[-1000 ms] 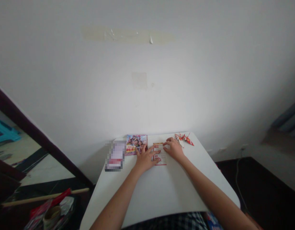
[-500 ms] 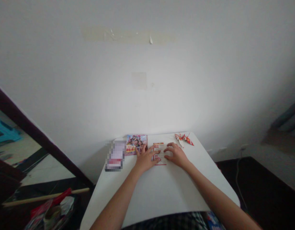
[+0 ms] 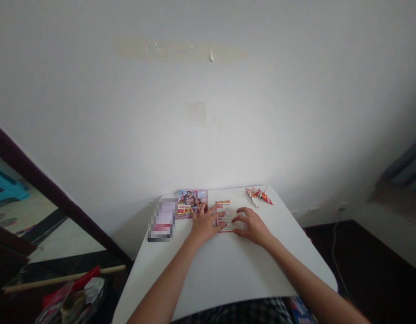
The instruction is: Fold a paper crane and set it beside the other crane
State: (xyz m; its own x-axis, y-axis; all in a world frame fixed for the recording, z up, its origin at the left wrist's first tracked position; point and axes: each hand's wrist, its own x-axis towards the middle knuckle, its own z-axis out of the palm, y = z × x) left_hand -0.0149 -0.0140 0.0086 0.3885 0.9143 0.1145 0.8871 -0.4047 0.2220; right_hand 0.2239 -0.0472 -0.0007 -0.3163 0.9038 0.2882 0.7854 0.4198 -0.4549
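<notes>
A small printed sheet of paper [image 3: 224, 216], white with red print and a red lower edge, lies flat on the white table [image 3: 235, 270]. My left hand [image 3: 204, 224] rests with spread fingers across the sheet's left side, and some of its fingertips reach over a colourful flyer [image 3: 192, 200]. At the sheet's right edge, my right hand [image 3: 253, 226] has its fingers apart and slightly bent, with the fingertips at or beside the paper. Two folded red-and-white paper figures, like origami cranes [image 3: 259, 196], sit near the back right corner.
A phone-like object [image 3: 162, 219], blurred by pixels, lies at the table's left. The wall [image 3: 208, 148] stands right behind the table. On the floor at left are a wooden stick [image 3: 113, 270] and a container with bags. A cable [image 3: 334, 245] hangs at right.
My right hand has slid slightly toward me along the sheet's right edge. My left hand stays where it was on the paper.
</notes>
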